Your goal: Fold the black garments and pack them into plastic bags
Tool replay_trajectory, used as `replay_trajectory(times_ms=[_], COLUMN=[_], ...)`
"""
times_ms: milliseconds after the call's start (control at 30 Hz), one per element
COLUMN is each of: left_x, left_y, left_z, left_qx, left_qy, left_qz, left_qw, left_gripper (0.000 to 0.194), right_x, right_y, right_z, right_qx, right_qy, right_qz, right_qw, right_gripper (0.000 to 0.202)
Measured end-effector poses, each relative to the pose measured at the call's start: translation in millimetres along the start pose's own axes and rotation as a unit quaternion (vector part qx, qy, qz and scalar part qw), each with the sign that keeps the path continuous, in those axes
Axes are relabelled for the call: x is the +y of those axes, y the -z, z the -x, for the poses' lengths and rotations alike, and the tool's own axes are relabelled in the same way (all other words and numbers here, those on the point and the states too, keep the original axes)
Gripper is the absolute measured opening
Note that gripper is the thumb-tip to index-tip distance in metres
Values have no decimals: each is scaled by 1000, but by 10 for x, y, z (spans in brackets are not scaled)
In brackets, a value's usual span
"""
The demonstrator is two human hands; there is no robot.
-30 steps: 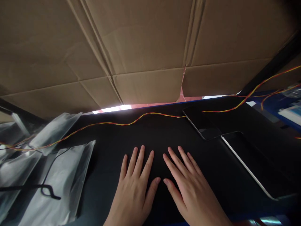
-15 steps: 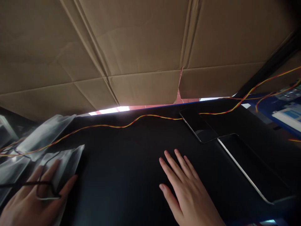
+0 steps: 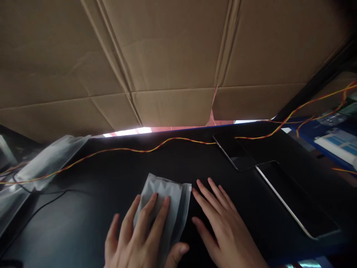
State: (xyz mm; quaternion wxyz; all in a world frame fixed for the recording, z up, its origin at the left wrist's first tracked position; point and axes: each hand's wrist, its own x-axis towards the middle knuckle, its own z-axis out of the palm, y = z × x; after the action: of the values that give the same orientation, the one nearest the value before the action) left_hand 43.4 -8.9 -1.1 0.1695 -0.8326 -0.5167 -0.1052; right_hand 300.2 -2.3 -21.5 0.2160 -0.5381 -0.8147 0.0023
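Note:
A translucent grey plastic bag [image 3: 174, 193] lies on the black tabletop [image 3: 111, 167] at the lower middle. My left hand [image 3: 142, 238] rests on top of it with fingers spread, the thumb reaching past its right side. Just right of the bag, my right hand [image 3: 223, 223] lies flat on the table, fingers apart and nothing held. Beyond it to the right are a dark phone [image 3: 235, 152] and a larger silver-edged device [image 3: 295, 201], their corners close together.
Translucent bags [image 3: 50, 160] and a black cable [image 3: 36, 210] are at the left. A twisted red-yellow wire [image 3: 122, 149] crosses the table's back. Cardboard [image 3: 173, 56] stands behind; a white-and-blue box [image 3: 338, 143] sits on a blue surface at the right.
My left hand has moved right from the far left, and the plastic bag has come with it to beside my right hand. The black cable no longer lies over my left hand. My right hand has barely moved.

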Motion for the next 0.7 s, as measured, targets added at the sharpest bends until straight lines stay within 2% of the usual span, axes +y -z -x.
replay_trajectory(times_ms=[167, 300, 433, 533, 700], left_x=[-26, 125, 218, 249, 274], left_y=[-18, -117, -172, -163, -165], left_z=[-223, -244, -149, -123, -133], left_qx=[31, 44, 40, 35, 30], left_qy=[-69, -86, -61, -25, -7], left_qz=[21, 18, 21, 16, 26], left_qw=[997, 995, 997, 999, 999], left_gripper=[68, 68, 65, 65, 68], right_x=[-45, -138, -202, -249, -361], right_y=[42, 109, 126, 120, 84], right_z=[-150, -424, -582, -491, -136], right_qx=[52, -11, -36, -38, -51], right_qy=[-70, -147, -169, -172, -159], right_qz=[-41, -92, -105, -112, -128], right_qw=[995, 985, 979, 978, 977], right_gripper=[38, 27, 33, 34, 29])
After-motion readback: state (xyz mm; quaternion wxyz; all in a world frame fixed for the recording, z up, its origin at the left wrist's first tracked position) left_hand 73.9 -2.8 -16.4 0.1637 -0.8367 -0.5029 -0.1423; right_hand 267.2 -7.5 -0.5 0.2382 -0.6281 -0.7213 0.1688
